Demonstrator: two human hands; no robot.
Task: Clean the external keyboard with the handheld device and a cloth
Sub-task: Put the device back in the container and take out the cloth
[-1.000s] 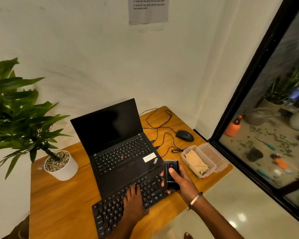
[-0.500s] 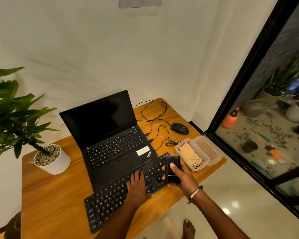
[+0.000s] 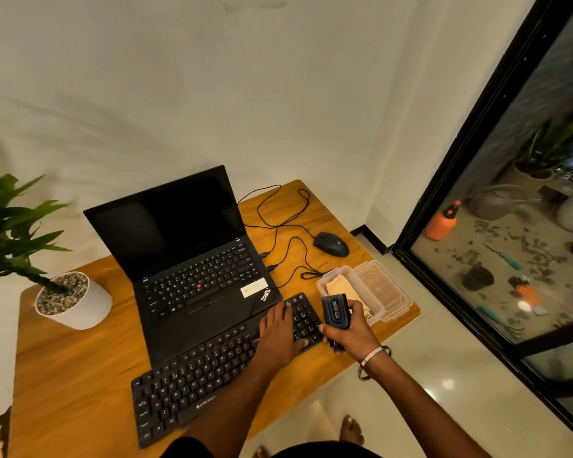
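Left hand presses flat on the black external keyboard at the wooden table's edge; right hand grasps the dark handheld device, which could dislodge keycaps if jabbed down

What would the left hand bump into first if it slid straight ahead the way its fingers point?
Probably the laptop. The left hand lies flat on the keyboard, its fingers aimed up and a little right, toward the laptop's front right corner. It might slip just past that corner toward the cables; depth is hard to judge.
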